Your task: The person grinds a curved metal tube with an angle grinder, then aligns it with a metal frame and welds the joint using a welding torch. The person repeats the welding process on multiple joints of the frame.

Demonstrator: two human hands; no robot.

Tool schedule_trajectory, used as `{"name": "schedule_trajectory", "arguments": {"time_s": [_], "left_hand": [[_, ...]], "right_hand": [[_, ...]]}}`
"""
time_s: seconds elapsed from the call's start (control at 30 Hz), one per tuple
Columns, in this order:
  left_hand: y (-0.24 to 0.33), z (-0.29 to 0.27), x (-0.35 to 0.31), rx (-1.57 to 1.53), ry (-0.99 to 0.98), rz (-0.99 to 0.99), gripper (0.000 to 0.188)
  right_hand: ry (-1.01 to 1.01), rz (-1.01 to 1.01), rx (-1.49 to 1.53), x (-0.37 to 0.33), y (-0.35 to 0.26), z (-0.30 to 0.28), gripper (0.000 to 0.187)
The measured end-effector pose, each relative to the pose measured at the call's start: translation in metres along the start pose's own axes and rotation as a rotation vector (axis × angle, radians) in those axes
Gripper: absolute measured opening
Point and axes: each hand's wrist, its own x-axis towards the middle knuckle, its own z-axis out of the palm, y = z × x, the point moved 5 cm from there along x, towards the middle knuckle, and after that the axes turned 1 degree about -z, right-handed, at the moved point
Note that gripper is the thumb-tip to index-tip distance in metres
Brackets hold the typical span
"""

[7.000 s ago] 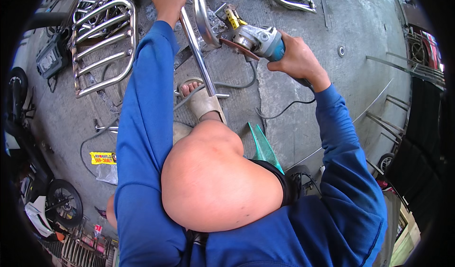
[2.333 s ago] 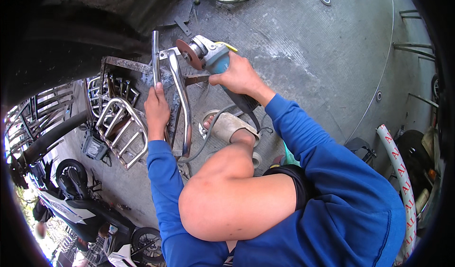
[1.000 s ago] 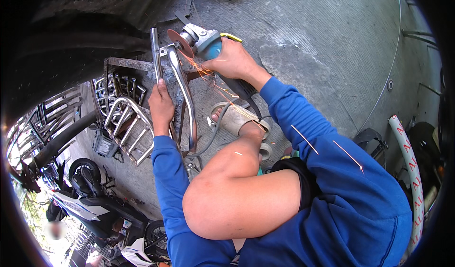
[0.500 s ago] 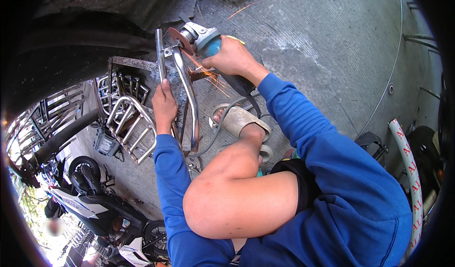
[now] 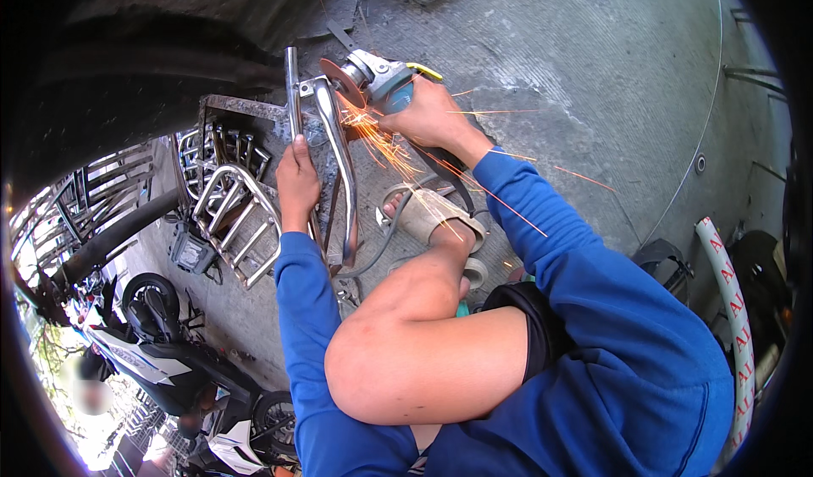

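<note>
The left hand (image 5: pixel 298 181) closes its fingers around the straight bar (image 5: pixel 293 88) of a chrome tube frame (image 5: pixel 345 168), left of centre beside a rusty metal stand (image 5: pixel 246 104), apparently to steady it. The right hand (image 5: pixel 434 121) grips an angle grinder (image 5: pixel 388 80), its disc (image 5: pixel 341 81) at the frame's far end, sparks (image 5: pixel 385 145) spraying nearward, presumably angled away from the left hand.

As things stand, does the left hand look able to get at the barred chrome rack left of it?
Probably not without letting go: the barred chrome rack looks close by, but the left hand grips the straight metal tube.
</note>
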Motion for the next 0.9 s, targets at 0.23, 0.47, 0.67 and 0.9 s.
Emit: {"name": "schedule_trajectory", "arguments": {"time_s": [0.23, 0.47, 0.67, 0.9], "left_hand": [[-0.003, 0.001, 0.001, -0.014, -0.013, -0.022, 0.061], [0.001, 0.000, 0.000, -0.053, -0.017, -0.032, 0.062], [0.004, -0.002, -0.001, -0.014, 0.012, 0.013, 0.062], [0.006, -0.003, -0.002, -0.042, -0.001, -0.016, 0.064]], "right_hand": [[-0.018, -0.022, 0.012, 0.002, 0.002, 0.004, 0.091], [-0.010, -0.021, 0.057, 0.002, 0.011, 0.008, 0.090], [0.004, -0.046, 0.050, 0.004, 0.011, 0.009, 0.086], [0.008, -0.047, 0.104, 0.013, 0.006, 0.011, 0.085]]}}
